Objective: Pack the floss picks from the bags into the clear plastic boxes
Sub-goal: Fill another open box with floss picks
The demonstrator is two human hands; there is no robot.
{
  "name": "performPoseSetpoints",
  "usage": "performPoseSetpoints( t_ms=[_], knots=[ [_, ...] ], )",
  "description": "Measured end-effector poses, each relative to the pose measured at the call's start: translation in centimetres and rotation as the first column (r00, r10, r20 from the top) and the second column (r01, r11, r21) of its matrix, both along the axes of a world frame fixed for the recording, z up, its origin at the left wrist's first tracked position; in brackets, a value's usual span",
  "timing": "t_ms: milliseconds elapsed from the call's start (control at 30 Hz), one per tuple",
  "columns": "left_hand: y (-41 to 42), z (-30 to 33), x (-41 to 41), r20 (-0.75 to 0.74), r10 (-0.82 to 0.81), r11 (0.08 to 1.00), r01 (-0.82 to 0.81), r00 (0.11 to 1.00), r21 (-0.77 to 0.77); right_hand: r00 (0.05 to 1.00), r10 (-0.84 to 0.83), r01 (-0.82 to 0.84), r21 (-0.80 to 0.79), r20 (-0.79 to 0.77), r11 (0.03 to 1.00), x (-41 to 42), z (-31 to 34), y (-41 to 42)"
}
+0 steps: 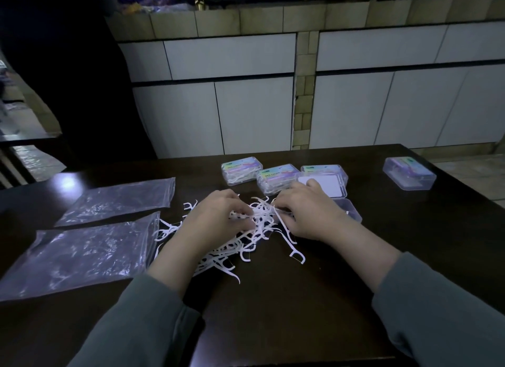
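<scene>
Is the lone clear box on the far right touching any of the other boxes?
Apart. The head view shows bare dark table between the lone box and the nearest box of the cluster.

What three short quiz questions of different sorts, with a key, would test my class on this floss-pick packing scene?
1. True or false: the floss picks lie in a loose pile on the table.
2. Multiple choice: where do the two empty plastic bags lie? A) left of the pile B) right of the pile C) on the boxes
3. Fill in: one closed box stands apart at the table's far ____ side.

Key: 1 true. 2 A. 3 right. Both the left hand and the right hand rest on the pile.
</scene>
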State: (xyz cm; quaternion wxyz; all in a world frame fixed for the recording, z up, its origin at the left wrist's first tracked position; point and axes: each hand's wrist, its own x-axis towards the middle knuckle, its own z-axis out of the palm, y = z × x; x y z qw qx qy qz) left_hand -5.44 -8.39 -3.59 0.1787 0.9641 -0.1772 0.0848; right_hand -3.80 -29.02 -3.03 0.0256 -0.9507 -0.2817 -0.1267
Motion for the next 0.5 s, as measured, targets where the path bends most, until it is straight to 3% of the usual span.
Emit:
performPoseSetpoints(
  t_ms=[200, 500],
  knots=[
    [0.14, -0.13, 0.12, 0.036, 0.045, 0.998, -0.044, 0.998, -0.041, 0.998, 0.004, -0.012, 0.108, 0.065, 0.994, 0.37, -0.48, -0.15],
    [0.37, -0.56, 0.58, 0.079, 0.048, 0.999, -0.05, 0.996, 0.013, 0.988, -0.001, -0.042, 0.267, 0.157, 0.963, 0.27, -0.42, -0.18]
  ],
)
